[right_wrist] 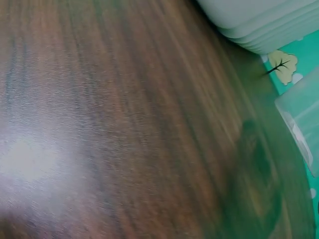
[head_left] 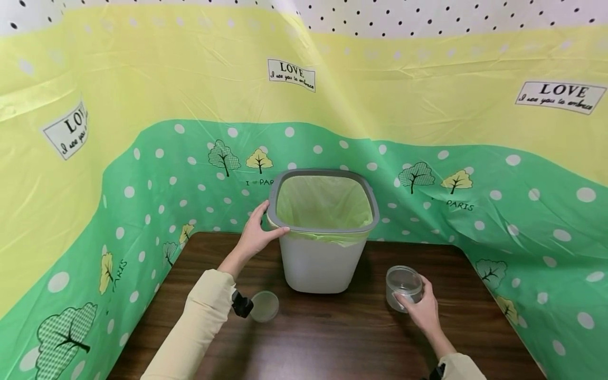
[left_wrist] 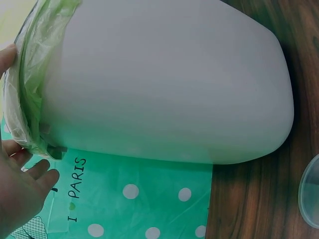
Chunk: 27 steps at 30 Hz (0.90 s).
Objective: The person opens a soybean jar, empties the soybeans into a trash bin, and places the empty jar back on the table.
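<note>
A light grey trash bin (head_left: 319, 264) stands upright, with a darker grey rim and a green bag (head_left: 323, 203) lining it. My left hand (head_left: 256, 232) grips the rim at its left front corner, thumb toward the front and fingers along the left side. In the left wrist view, the fingertips (left_wrist: 22, 157) meet the bag's folded edge under the rim. To the bin's right, my right hand (head_left: 423, 309) holds a clear round plastic container (head_left: 402, 287) by its side, thumb in front. Only an edge of that container (right_wrist: 304, 119) enters the right wrist view.
A clear round lid (head_left: 265, 306) lies on the dark wooden table (head_left: 323, 338), beside the left wrist. A green and yellow printed sheet (head_left: 199, 174) hangs around the table's back and sides, close behind the bin.
</note>
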Available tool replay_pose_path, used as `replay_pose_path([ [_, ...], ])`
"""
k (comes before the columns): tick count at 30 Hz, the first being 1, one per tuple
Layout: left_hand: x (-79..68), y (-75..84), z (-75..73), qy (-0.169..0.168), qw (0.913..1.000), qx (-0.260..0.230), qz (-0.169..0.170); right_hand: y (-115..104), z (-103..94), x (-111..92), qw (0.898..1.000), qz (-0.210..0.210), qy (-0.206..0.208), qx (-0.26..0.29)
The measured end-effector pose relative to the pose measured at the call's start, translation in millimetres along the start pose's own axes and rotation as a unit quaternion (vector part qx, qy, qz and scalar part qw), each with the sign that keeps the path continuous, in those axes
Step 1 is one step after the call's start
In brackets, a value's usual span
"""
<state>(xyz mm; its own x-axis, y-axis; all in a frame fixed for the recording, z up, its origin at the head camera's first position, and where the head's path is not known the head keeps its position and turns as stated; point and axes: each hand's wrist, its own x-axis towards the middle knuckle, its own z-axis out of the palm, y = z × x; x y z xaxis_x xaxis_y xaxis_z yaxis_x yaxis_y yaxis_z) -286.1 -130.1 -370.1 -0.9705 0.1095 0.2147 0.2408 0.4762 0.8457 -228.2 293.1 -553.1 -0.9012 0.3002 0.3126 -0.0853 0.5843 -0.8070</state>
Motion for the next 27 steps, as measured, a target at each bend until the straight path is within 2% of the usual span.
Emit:
replay_pose_path([
  [11, -0.3, -0.7, 1.9, -0.001, 1.0000, -0.004, -0.003, 17, 15.2, -17, 1.000, 0.024, -0.004, -0.015],
  [27, 1.7, -2.6, 1.6, 0.001, 1.0000, -0.009, 0.002, 29, 17.3, -30, 0.999, 0.031, 0.000, 0.009],
])
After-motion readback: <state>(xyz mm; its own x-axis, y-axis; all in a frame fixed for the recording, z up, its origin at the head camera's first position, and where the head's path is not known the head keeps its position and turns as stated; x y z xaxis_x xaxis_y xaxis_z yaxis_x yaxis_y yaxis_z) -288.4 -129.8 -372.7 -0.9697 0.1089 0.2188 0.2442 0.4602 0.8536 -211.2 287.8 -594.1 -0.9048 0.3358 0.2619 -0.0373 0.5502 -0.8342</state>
